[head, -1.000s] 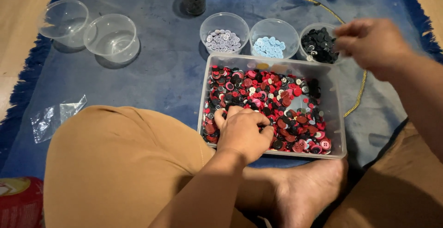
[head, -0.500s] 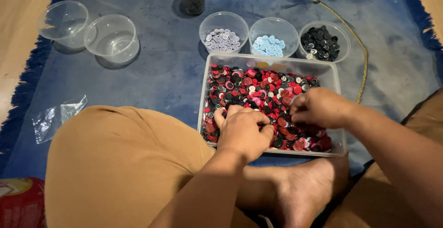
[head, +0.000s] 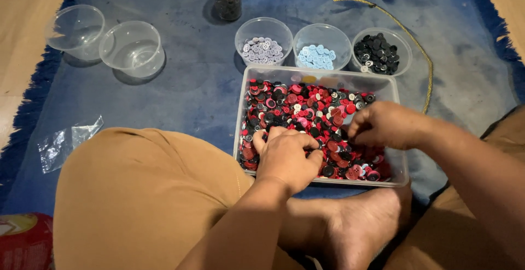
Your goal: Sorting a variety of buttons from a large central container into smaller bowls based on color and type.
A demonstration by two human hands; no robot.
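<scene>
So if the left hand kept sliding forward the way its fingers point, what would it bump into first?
Probably more of the mixed red, black and pink buttons in the clear rectangular plastic tray that the left hand rests in, then its far wall.

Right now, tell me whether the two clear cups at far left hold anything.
Empty: both clear cups stand upright on the blue mat, with only mat showing through them.

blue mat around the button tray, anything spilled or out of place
No buttons lie spilled on the blue fringed mat; all stay in the clear rectangular plastic tray. Only the crumpled clear plastic bag lies loose at the mat's left edge.
</scene>
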